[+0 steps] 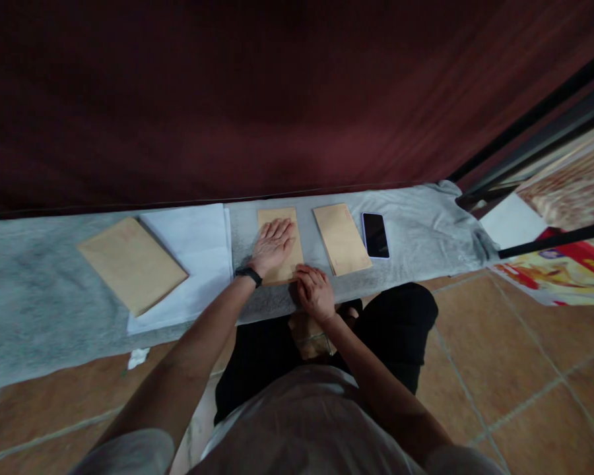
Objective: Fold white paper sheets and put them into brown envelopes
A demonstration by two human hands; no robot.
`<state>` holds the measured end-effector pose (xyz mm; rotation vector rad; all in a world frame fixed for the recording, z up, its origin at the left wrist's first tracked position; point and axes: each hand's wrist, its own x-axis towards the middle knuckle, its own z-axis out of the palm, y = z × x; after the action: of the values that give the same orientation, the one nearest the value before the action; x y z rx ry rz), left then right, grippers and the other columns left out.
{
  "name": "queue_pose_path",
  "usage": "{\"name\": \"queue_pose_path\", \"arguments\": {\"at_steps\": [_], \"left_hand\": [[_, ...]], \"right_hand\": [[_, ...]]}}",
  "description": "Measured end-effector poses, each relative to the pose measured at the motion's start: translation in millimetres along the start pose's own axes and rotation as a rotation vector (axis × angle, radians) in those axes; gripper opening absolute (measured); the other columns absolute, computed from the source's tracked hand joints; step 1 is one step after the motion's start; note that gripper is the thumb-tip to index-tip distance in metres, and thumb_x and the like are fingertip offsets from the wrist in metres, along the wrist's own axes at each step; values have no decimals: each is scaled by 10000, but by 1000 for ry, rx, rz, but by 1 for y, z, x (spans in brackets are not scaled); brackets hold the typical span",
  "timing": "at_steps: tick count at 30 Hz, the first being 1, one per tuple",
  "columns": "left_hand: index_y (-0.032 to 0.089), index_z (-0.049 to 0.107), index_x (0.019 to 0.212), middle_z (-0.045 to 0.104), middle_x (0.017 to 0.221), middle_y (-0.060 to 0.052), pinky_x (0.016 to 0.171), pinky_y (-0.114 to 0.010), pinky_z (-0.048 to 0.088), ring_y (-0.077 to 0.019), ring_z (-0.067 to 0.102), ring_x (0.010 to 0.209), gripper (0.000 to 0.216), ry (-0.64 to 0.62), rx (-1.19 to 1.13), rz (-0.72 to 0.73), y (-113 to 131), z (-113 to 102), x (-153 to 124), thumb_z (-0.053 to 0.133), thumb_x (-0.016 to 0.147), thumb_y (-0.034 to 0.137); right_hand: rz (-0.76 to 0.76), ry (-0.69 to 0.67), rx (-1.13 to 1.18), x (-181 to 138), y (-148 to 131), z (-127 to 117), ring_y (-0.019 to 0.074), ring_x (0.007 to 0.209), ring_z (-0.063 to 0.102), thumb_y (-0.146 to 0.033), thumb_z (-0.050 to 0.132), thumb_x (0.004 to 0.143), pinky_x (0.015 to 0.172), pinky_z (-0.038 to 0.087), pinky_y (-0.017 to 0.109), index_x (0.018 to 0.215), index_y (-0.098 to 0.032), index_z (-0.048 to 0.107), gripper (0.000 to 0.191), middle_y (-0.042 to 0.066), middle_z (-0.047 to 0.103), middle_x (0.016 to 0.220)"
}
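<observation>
A brown paper envelope (279, 266) lies lengthwise before me on the cloth-covered bench. My left hand (273, 245), a dark band at its wrist, is spread flat on the envelope's upper middle. At the near right corner of the same envelope is my right hand (315, 290), its fingers bent together over the edge; its thumb is mostly hidden. Just to the right lies a stack of brown envelopes (344, 241), slightly turned and touched by neither hand.
White paper sheets (193, 247) lie left of my hands, partly under a larger stack of brown envelopes (132, 265). A phone (375, 235) rests at the right. Dark red fabric (277, 132) rises behind the bench. A colourful box (564, 270) stands at far right.
</observation>
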<state>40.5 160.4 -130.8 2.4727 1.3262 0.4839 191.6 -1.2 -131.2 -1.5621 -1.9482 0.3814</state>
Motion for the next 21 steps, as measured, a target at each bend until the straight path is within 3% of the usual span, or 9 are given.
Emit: {"name": "queue_pose_path", "arguments": {"at_steps": [9,21], "left_hand": [[179,393,1566,376,1639,-72,1288,-475,102,-258,244,1557,581,14,-55,43,23,3,-39,342,1017,361],[236,410,1558,404,1628,-41,1292,-484,132,-243,239,1560,541,-26,-78,83,37,4,-77,347,1030,331]], "right_hand": [[-2,7,-8,0,0,1,243,1294,554,-214,441,1023,1151,368,445,1254,-214,636,302,86,641,1380],[19,15,-7,0,0,0,238,1273,561,-245,411,1046,1130,386,432,1252,-216,650,317,86,653,1362]]}}
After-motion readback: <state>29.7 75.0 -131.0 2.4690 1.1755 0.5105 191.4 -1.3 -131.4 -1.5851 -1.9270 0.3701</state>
